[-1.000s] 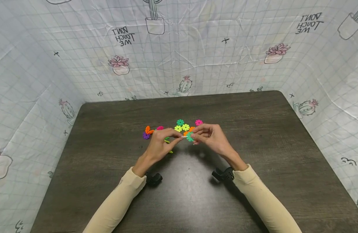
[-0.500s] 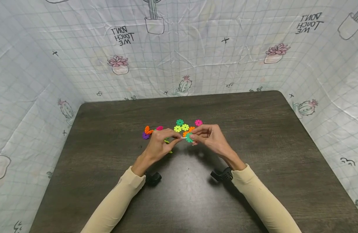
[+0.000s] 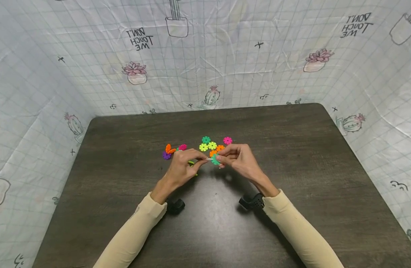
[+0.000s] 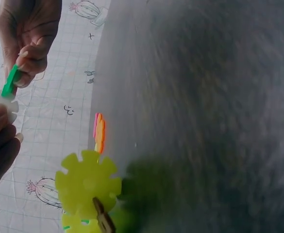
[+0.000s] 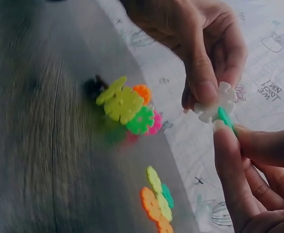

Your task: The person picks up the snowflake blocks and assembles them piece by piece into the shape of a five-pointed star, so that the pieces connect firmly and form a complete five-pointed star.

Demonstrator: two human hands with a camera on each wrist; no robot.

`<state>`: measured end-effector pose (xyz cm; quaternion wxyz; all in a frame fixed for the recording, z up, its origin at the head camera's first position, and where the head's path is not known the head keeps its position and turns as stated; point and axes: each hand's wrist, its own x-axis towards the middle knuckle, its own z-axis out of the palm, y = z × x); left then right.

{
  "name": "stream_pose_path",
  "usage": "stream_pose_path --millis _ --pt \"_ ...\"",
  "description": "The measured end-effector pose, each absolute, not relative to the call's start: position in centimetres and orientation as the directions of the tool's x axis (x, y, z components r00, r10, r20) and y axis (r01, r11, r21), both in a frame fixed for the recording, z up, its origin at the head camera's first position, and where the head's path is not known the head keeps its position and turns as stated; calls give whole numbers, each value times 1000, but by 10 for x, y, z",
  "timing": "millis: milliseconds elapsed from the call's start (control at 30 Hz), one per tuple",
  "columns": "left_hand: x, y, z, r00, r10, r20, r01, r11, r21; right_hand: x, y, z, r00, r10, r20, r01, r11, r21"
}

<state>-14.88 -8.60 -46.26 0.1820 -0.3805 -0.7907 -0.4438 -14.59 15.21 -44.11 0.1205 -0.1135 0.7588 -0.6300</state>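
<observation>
Over the middle of the table, my left hand [image 3: 185, 163] pinches a white notched plastic disc [image 5: 226, 97] between thumb and fingers. My right hand [image 3: 240, 160] pinches a green notched disc [image 3: 215, 160] by its edge. The two discs meet rim to rim at roughly a right angle, the green edge right at a notch of the white one in the right wrist view. Fingertips cover part of each disc. Below and beside the left hand stands a joined cluster of discs, with a yellow-green disc [image 4: 88, 184] foremost in the left wrist view.
Past the hands lie flat discs: a green one [image 3: 206, 140], two yellow ones [image 3: 203, 147], two orange ones [image 3: 220, 148] and a pink one [image 3: 227, 140]. Left of the left hand, orange [image 3: 168, 148] and purple [image 3: 166, 155] discs show. A printed cloth [image 3: 252, 74] hangs behind the table.
The right hand and the green disc have shifted slightly left and toward the person. The left hand keeps its pinch on the white disc, almost in place.
</observation>
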Motion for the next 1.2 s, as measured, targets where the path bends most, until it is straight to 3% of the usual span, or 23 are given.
stream_pose_path --millis 467,833,1033,1200 --pt "-148 -87 -471 -658 387 646 752 286 594 -143 145 -450 -949 -307 -75 75 9 -997" --pt "-145 -88 -471 -654 414 633 754 300 584 -139 145 -450 -948 -317 -38 27 39 -999" --pt "-145 -88 -467 -674 349 651 737 264 622 -138 142 -445 -955 -289 -64 76 -29 -997" --pt "-144 -88 -467 -672 368 643 738 259 623 -137 142 -447 -950 -303 -79 92 -27 -995"
